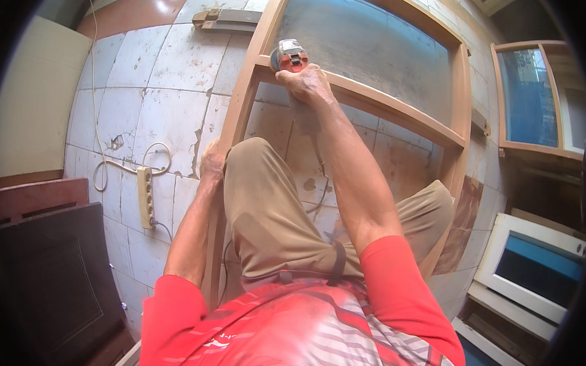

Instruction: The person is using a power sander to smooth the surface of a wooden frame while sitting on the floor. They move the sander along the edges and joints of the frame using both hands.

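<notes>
A large wooden frame (398, 114) lies over the tiled floor, with a dusty glass pane (368, 53) in its far section. My right hand (307, 84) grips a red angle grinder (293, 60) at the far left, where the cross rail meets the side rail. The grinder's disc is at its left, by the joint; its exact contact is hard to see. My left hand (211, 161) holds the outer edge of the left side rail, beside my knee; its fingers are partly hidden. Both my legs are inside the near section of the frame.
A cream power strip (146, 197) with plugged-in cords lies on the left tiles. A dark cable (322, 174) trails below the grinder. Wood blocks (229, 21) lie by the frame. Dark panels (51, 271) lean at left; a white-framed window (532, 265) stands at right.
</notes>
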Action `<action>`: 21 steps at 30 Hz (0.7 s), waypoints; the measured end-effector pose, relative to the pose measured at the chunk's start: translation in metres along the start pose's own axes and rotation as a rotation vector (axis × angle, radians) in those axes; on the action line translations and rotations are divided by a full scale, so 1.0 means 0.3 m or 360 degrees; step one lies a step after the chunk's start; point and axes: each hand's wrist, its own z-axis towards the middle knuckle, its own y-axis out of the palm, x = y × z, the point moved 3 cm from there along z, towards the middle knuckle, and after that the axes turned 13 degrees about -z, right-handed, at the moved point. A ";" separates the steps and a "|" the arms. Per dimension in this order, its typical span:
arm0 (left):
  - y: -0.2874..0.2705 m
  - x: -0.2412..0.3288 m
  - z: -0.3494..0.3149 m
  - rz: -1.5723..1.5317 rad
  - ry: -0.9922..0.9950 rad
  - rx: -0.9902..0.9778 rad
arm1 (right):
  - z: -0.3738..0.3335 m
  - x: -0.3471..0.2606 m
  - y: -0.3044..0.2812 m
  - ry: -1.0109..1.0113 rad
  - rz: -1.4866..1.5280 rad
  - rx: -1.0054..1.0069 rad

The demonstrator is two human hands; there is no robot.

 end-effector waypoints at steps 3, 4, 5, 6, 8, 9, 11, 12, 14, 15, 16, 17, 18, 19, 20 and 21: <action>0.004 0.049 -0.010 0.0082 -0.0129 0.0018 | -0.029 0.056 -0.025 0.0056 0.0043 0.0019; 0.003 0.072 -0.018 0.0101 -0.0190 0.0023 | -0.026 0.137 -0.038 0.0090 0.0048 0.0022; 0.001 0.078 -0.022 0.0113 -0.0191 0.0016 | -0.028 0.213 -0.056 0.0120 0.0051 0.0018; -0.008 0.078 -0.024 0.0126 -0.0195 0.0018 | -0.061 0.270 -0.090 0.0152 0.0070 0.0054; -0.005 0.096 -0.027 0.0147 -0.0213 0.0008 | -0.142 0.413 -0.168 0.0205 0.0109 0.0202; -0.002 0.112 -0.029 0.0159 -0.0234 0.0006 | -0.169 0.489 -0.200 0.0215 0.0130 0.0306; 0.000 0.105 -0.028 0.0136 -0.0249 -0.0003 | -0.186 0.626 -0.246 0.0327 0.0048 0.0316; -0.006 0.071 -0.019 0.0100 -0.0241 -0.0007 | -0.180 0.699 -0.254 0.0303 0.0146 0.0381; -0.011 0.055 -0.014 0.0082 -0.0192 0.0014 | -0.188 0.822 -0.267 0.0326 0.0266 0.0504; -0.005 0.071 -0.020 0.0098 -0.0153 0.0044 | -0.205 0.860 -0.278 0.0370 0.0285 0.0563; -0.006 0.079 -0.029 0.0118 -0.0122 0.0079 | -0.225 0.884 -0.284 0.0439 0.0388 0.0534; -0.010 0.079 -0.033 0.0116 -0.0133 0.0060 | -0.241 0.903 -0.292 0.0507 0.0489 0.0502; -0.008 0.079 -0.029 0.0107 -0.0141 0.0035 | -0.248 0.905 -0.295 0.0580 0.0584 0.0477; -0.009 0.078 -0.023 0.0097 -0.0150 0.0013 | -0.237 0.888 -0.283 0.0522 0.0581 0.0479; -0.011 0.077 -0.017 0.0087 -0.0158 -0.0009 | -0.222 0.870 -0.264 0.0463 0.0579 0.0481; -0.006 0.075 -0.012 0.0071 -0.0165 -0.0032 | -0.209 0.847 -0.253 0.0405 0.0574 0.0486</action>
